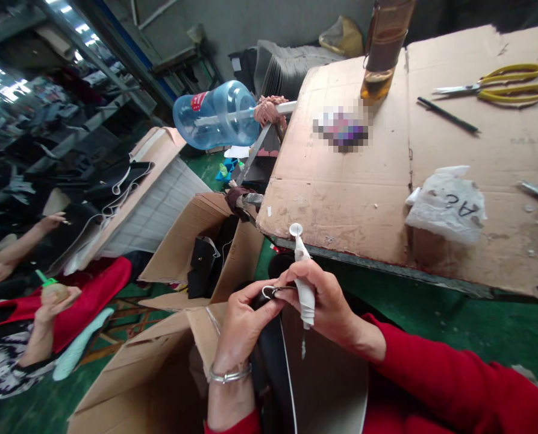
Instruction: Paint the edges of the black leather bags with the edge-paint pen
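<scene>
My left hand (246, 319), with a silver bangle at the wrist, pinches the end of a black leather-like piece (265, 295). A pale loop shows at the fingertips. My right hand (325, 301) is closed around a slim tool wrapped in white (303, 292), with a round white end on top and a thin tip pointing down. Its thumb and forefinger meet the black piece too, close to my left fingertips. The exact contact there is hidden by the fingers. Below, a large dark panel with a white edge (325, 374) lies across my lap.
A cardboard-covered table (341, 187) holds yellow-handled scissors (512, 86), a black pen (448, 116), a plastic bag (449, 205) and a bottle of tea-coloured drink (386, 51). Open cartons (244, 253) stand left, below a blue water jug (218, 114). A co-worker's hand (57, 301) holds a cup.
</scene>
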The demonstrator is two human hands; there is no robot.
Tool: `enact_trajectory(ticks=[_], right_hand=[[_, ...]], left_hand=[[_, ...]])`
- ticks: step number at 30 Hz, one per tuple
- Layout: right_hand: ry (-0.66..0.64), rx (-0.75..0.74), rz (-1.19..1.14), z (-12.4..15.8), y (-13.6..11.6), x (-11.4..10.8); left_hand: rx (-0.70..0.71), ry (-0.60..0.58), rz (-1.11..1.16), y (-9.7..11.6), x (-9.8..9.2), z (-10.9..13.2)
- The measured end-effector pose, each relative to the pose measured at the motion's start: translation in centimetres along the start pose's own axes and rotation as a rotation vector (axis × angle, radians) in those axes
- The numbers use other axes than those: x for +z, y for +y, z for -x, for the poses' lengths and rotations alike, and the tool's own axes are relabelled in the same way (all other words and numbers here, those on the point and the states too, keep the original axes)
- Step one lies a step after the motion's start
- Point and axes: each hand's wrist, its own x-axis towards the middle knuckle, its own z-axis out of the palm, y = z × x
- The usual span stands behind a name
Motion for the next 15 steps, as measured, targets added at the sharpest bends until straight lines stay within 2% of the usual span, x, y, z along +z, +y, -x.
enact_trajectory(ticks=[6, 10, 15], right_hand=[[0.014, -0.154, 0.229, -0.2, 0.4, -0.9], [-0.013, -0.173, 0.274, -1.6, -0.1, -2.4], [0.045, -0.101, 0.199, -4.0, -0.6, -5.6]], left_hand=[[-0.022, -0.04, 0.042, 0.5, 0.8, -0.4], [-0.02, -0.013, 0.083, 0.0, 1.1, -0.8], [-0.056, 0.04, 0.08, -0.7, 1.7, -1.7]])
